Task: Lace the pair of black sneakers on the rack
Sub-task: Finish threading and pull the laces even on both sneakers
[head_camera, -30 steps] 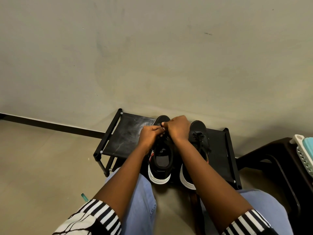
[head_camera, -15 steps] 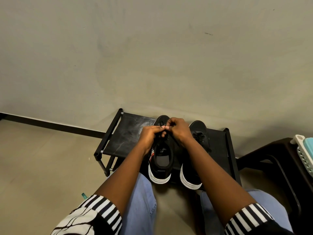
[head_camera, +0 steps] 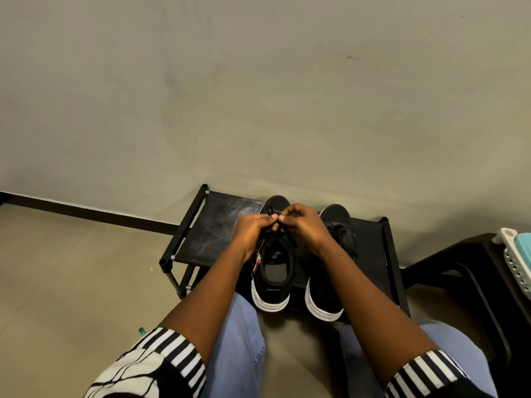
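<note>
Two black sneakers with white soles stand side by side on a low black rack, toes toward the wall. Over the left sneaker, my left hand and my right hand meet fingertip to fingertip. Each pinches the black lace above the front eyelets. A small loop of lace shows just above the fingers. The right sneaker has its laces bunched on the tongue, and my right forearm covers its middle.
The rack stands against a grey wall on a beige floor. A dark plastic stool is at the right, with a white and teal basket on it. My knees in blue jeans sit just in front of the rack.
My right hand has shifted left off the gap between the shoes, and its fingers have risen above the left sneaker's toe. My left hand has stayed in place.
</note>
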